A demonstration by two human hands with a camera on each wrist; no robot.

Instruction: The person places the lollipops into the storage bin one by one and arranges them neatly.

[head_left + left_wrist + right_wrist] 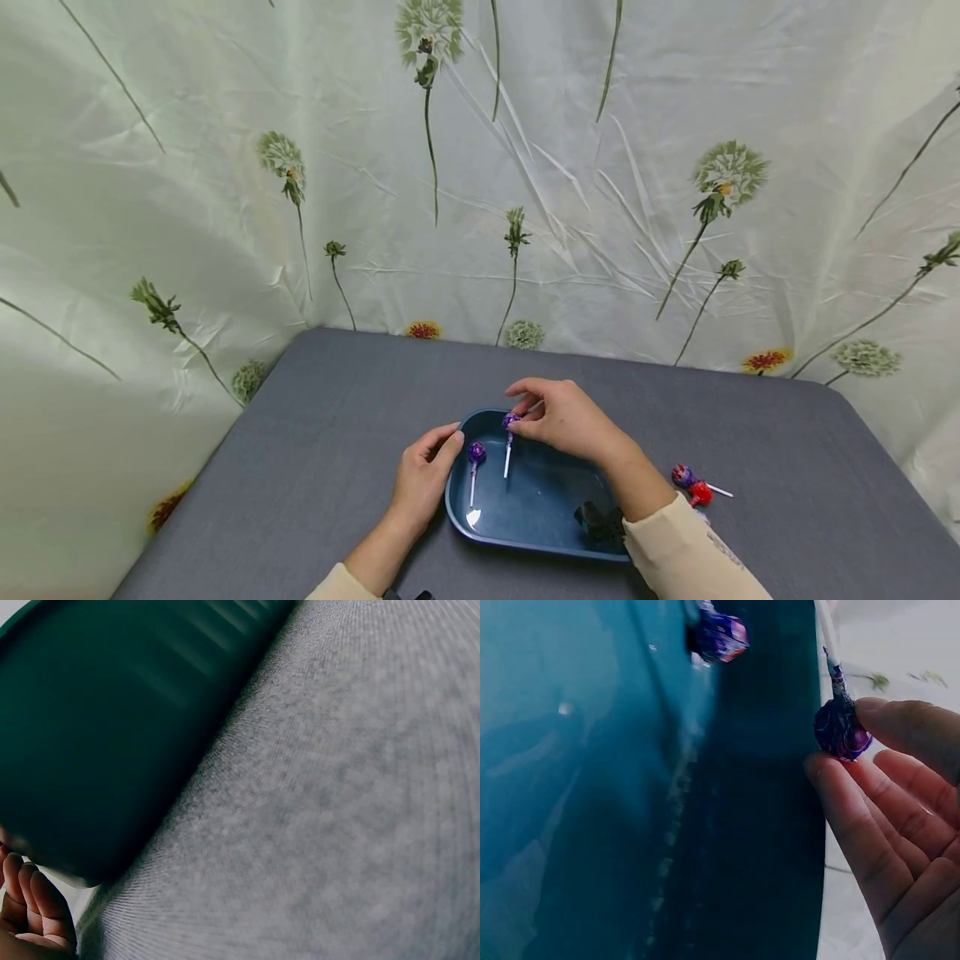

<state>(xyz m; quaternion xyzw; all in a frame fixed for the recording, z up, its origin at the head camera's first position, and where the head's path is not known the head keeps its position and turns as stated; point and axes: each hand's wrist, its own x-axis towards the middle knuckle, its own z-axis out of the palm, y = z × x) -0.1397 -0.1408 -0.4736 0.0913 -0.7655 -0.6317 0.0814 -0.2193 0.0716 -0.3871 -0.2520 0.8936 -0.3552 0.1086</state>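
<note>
My right hand (572,419) pinches a purple-wrapped lollipop (843,730) by its candy head, between thumb and fingertips. In the head view its white stick points down over the blue tray (525,500). A second purple lollipop (476,453) lies inside the tray near the left wall, its stick toward me. My left hand (422,479) holds the tray's left rim, with thumb and index finger at the edge. From the left wrist, the tray's outer wall (112,750) fills the upper left, and the curled fingertips (49,896) show beside its lower end.
Right of the tray, partly behind my right sleeve, lie a purple-and-red lollipop (683,476) and a red one (701,493) on the grey table (360,400). A floral curtain (465,275) hangs along the table's far and left sides.
</note>
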